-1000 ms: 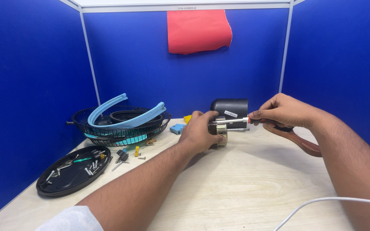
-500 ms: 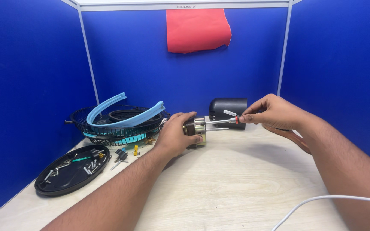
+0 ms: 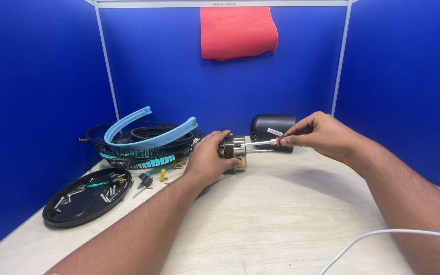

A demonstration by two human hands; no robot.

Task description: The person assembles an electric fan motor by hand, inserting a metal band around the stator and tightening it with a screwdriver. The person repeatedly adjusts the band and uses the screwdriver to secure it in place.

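At far left on the table (image 3: 281, 219) lies a black round dish (image 3: 85, 199) holding loose screws and small fittings, one with a green part. Just beside its right rim sit a small black knob (image 3: 144, 180), a loose screw and a small yellow piece (image 3: 162, 175).

Behind these stands a black wire fan guard (image 3: 138, 147) lying flat, with light-blue curved strips (image 3: 148, 133) resting across its top and a dark ring inside it.

The left hand (image 3: 207, 160) is at centre, its grip clenched around a small metal fan motor (image 3: 232, 151) — the motor is held just above or on the table surface; which of the two cannot be told. The motor's shaft points to the right.

A screwdriver (image 3: 260, 143) with a bright metal shank and a red-and-white collar runs level from the motor's face to the right hand (image 3: 319, 135). The right grip is closed on the screwdriver's handle end, fingertips pinched at the collar; the handle itself is hidden in the hand.

Directly behind the tool stands a black motor housing (image 3: 272, 127), near the rear partition and apart from both hands.

A red cloth (image 3: 238, 31) hangs over the top of the blue rear partition (image 3: 169, 66). At lower right a white cable (image 3: 383, 239) curves across the table beneath the right forearm — its ends are out of view.
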